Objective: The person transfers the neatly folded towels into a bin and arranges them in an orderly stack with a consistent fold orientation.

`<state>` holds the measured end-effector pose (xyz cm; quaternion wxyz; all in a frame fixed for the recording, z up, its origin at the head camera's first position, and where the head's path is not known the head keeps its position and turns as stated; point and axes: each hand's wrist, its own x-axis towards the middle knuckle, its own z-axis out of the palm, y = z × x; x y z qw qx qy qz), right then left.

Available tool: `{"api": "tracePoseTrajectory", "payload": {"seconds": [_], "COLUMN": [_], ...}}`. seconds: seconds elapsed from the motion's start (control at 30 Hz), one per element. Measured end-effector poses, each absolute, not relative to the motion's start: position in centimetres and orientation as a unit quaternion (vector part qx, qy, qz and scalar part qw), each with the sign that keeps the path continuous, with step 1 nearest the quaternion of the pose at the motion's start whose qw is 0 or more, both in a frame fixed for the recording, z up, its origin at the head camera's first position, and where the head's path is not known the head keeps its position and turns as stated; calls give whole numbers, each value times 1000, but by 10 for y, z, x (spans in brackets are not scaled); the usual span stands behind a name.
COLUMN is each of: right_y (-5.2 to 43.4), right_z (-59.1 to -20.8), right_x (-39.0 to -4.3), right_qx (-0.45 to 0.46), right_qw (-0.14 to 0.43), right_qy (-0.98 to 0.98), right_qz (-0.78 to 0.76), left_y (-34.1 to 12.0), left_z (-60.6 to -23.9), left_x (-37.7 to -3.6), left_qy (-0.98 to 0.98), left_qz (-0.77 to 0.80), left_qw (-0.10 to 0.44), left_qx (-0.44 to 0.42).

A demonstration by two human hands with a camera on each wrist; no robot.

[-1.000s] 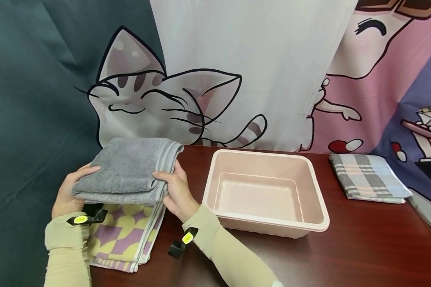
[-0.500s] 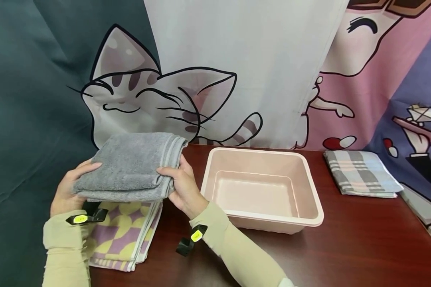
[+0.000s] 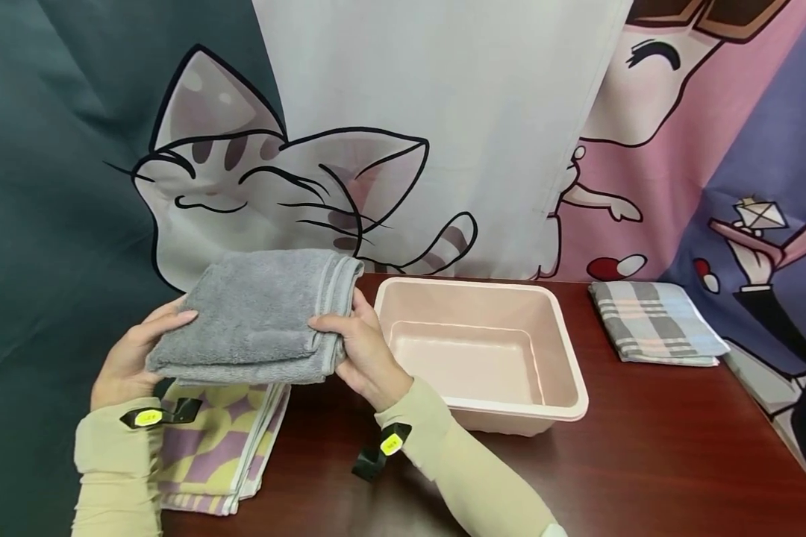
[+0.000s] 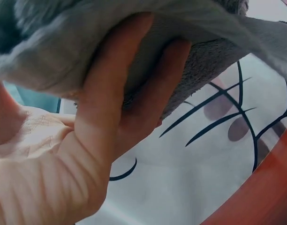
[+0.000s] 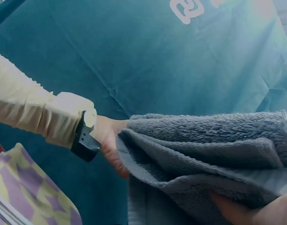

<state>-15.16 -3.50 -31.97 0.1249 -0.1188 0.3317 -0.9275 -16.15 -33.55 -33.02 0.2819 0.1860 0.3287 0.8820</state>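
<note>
Grey terry cloth, folded thick, is what both hands have between them: the towel (image 3: 258,317) is held up off the tabletop (image 3: 645,455), and over the last second it has drifted a little to the right, its striped edge now close to the near-left corner of the pink tub (image 3: 564,350), where a moment ago it sat squarely over the checked cloth (image 3: 222,440). The left hand (image 3: 130,362) holds the towel's left end, thumb over the top and fingers (image 4: 134,89) curled up underneath, as the wrist view shows plainly. The right hand (image 3: 359,350) pinches the right end the same way, thumb on top and the rest wrapped below, so each grip is closed on the towel and neither has let go. My reading is that the towel is being carried sideways toward the tub rather than set back down, though it has not yet crossed the rim. The yellow and purple checked cloth lies folded flat on the tabletop below and slightly left of the towel, partly under the left sleeve (image 3: 114,470). Far to the right, well apart from all this, a folded plaid cloth (image 3: 654,321) rests near the back edge. Behind everything hangs a cartoon cat backdrop (image 3: 242,179). Nothing lies between towel and tub; only the tub's raised rim needs clearing.
</note>
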Motion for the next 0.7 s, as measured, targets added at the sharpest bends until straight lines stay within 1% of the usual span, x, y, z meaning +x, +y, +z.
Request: {"api": "tracePoseTrajectory", "payload": {"seconds": [0.2, 0.37, 0.5, 0.7], "right_y": [-17, 3, 17, 37], "right_z": [-312, -306, -302, -299], "right_x": [-149, -148, -146, -146], "right_qx": [-111, -116, -112, -99], "right_qw": [122, 135, 137, 133], "right_qy": [352, 377, 399, 415], "right_qz": [-922, -909, -900, -895], "left_y": [-320, -301, -287, -269], "left_z": [-325, -324, -322, -318], "left_x": [-169, -174, -176, -179], "left_qy": [332, 309, 312, 321], "left_qz": [858, 841, 834, 835], "left_qw": [312, 345, 352, 337], "left_qx": [237, 279, 287, 294]}}
